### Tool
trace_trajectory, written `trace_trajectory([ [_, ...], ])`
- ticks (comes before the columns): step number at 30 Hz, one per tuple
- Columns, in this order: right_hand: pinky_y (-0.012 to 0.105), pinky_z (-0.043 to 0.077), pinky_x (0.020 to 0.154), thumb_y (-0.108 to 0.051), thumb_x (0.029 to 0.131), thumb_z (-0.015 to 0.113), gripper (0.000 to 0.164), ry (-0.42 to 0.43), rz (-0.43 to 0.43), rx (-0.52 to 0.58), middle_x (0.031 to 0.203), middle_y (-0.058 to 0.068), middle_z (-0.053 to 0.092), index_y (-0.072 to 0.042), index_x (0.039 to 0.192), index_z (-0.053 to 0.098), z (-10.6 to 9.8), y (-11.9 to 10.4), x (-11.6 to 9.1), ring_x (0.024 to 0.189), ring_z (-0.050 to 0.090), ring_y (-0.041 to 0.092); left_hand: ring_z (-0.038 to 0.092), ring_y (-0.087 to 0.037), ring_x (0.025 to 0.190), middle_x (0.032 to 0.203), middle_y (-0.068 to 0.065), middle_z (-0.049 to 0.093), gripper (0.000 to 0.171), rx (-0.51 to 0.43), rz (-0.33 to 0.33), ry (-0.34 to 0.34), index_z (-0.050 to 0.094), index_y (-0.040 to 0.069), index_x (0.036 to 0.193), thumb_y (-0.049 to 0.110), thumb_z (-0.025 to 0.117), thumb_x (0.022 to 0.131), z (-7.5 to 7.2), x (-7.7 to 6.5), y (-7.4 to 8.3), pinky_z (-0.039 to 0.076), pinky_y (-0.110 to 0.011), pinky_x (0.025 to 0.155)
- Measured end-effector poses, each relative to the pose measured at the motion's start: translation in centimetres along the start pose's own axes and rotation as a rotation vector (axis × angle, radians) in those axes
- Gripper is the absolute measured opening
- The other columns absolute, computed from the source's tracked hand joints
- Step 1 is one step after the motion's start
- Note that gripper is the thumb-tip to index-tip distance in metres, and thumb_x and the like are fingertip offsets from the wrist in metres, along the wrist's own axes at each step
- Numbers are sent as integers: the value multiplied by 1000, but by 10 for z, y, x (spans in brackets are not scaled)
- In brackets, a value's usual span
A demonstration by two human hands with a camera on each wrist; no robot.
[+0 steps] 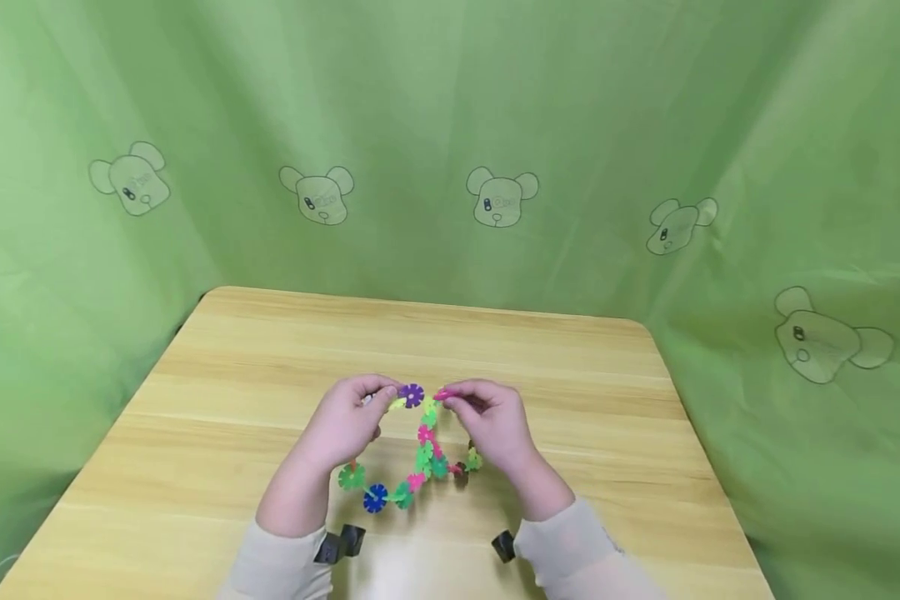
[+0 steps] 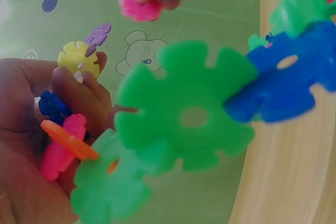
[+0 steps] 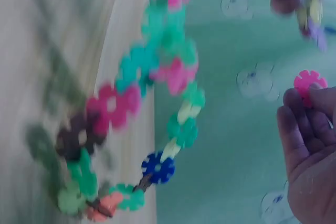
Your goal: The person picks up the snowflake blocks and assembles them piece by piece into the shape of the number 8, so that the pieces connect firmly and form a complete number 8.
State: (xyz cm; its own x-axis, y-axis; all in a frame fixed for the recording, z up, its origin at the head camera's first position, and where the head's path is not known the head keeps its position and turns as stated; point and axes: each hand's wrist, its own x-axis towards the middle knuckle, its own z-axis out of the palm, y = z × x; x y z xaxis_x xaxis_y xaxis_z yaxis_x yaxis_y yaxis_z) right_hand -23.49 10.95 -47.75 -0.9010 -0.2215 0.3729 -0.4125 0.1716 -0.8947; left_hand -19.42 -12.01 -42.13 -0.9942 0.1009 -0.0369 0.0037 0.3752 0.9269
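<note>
A chain of colourful slotted plastic flower discs hangs between the hands, among them a blue disc (image 1: 375, 498) and a green disc (image 2: 184, 108). My left hand (image 1: 352, 421) pinches a yellow disc (image 2: 79, 59) with a purple disc (image 1: 412, 396) joined to it. Against the left palm lie a pink disc (image 2: 64, 148) and an orange disc (image 2: 68, 139) of the chain. My right hand (image 1: 495, 417) pinches a pink disc (image 3: 308, 83) between thumb and fingertips, close beside the purple one. In the right wrist view the strand curves in a loop, past a dark brown disc (image 3: 79, 137).
Under the hands is a light wood-grain table (image 1: 270, 333) with rounded far corners. Green curtain (image 1: 420, 100) printed with bear heads surrounds it at the back and sides. Dark wrist-camera mounts (image 1: 504, 546) sit near both sleeves.
</note>
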Motion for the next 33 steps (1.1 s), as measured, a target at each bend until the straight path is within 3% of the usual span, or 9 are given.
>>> trace_trajectory([
  [4, 32, 63, 82, 13, 89, 77, 14, 13, -162, 6, 99, 12, 79, 2, 97, 79, 9, -12, -8, 92, 77, 21, 47, -13, 49, 88, -6, 69, 24, -23, -6, 5, 77, 6, 117, 23, 64, 107, 3, 0, 2, 43, -28, 49],
  [8, 31, 63, 81, 16, 86, 78, 15, 56, -225, 36, 97, 14, 77, 3, 94, 78, 14, -16, -9, 91, 76, 20, 52, -15, 52, 106, -11, 73, 20, -28, -11, 29, 78, 7, 111, 24, 70, 103, 5, 2, 4, 46, -29, 50],
  [16, 27, 63, 74, 22, 81, 78, 19, 149, -426, -7, 86, 16, 74, 5, 89, 77, 22, -18, -10, 79, 73, 24, 64, -16, 53, 90, -8, 71, 17, -104, 15, 28, 75, 3, 95, 12, 65, 105, 13, 0, 9, 45, -24, 42],
  [20, 25, 62, 72, 26, 79, 77, 24, 107, -498, -33, 87, 15, 75, 4, 89, 77, 17, -22, -7, 76, 73, 25, 63, -15, 53, 83, -6, 72, 20, -114, 23, 18, 75, 4, 90, 11, 65, 105, 15, -1, 11, 42, -23, 39],
  [22, 27, 63, 72, 24, 79, 77, 24, 62, -495, -36, 88, 15, 76, 3, 90, 77, 14, -24, -5, 76, 74, 26, 63, -15, 53, 84, -5, 72, 20, -113, 25, 24, 75, 4, 89, 11, 65, 105, 15, -1, 12, 41, -23, 40],
  [25, 35, 65, 77, 13, 86, 81, 19, 1, -352, -14, 99, 15, 75, 3, 102, 75, 11, -24, -5, 84, 74, 32, 64, -16, 55, 85, -5, 73, 20, -122, 24, 18, 74, 4, 90, 12, 64, 105, 13, 0, 12, 42, -23, 41],
  [29, 40, 62, 85, -6, 97, 76, 28, -56, 52, -15, 115, 17, 69, 5, 121, 65, 2, -9, -13, 97, 69, 37, 65, -16, 58, 86, -7, 71, 20, -130, 22, -7, 73, 4, 94, 15, 63, 107, 12, 1, 13, 45, -25, 42],
  [31, 42, 60, 91, -13, 105, 65, 29, -147, 233, -63, 118, 17, 69, 7, 126, 63, -3, 4, -18, 103, 68, 36, 65, -16, 59, 88, -7, 70, 19, -126, 12, -4, 73, 5, 96, 16, 62, 107, 11, 0, 12, 44, -25, 42],
  [33, 44, 57, 94, -19, 112, 52, 34, -284, 331, -113, 114, 17, 71, 8, 126, 66, -7, 17, -22, 103, 68, 33, 65, -17, 59, 91, -8, 70, 18, -123, -1, 8, 72, 5, 97, 16, 62, 107, 11, 1, 11, 44, -24, 43],
])
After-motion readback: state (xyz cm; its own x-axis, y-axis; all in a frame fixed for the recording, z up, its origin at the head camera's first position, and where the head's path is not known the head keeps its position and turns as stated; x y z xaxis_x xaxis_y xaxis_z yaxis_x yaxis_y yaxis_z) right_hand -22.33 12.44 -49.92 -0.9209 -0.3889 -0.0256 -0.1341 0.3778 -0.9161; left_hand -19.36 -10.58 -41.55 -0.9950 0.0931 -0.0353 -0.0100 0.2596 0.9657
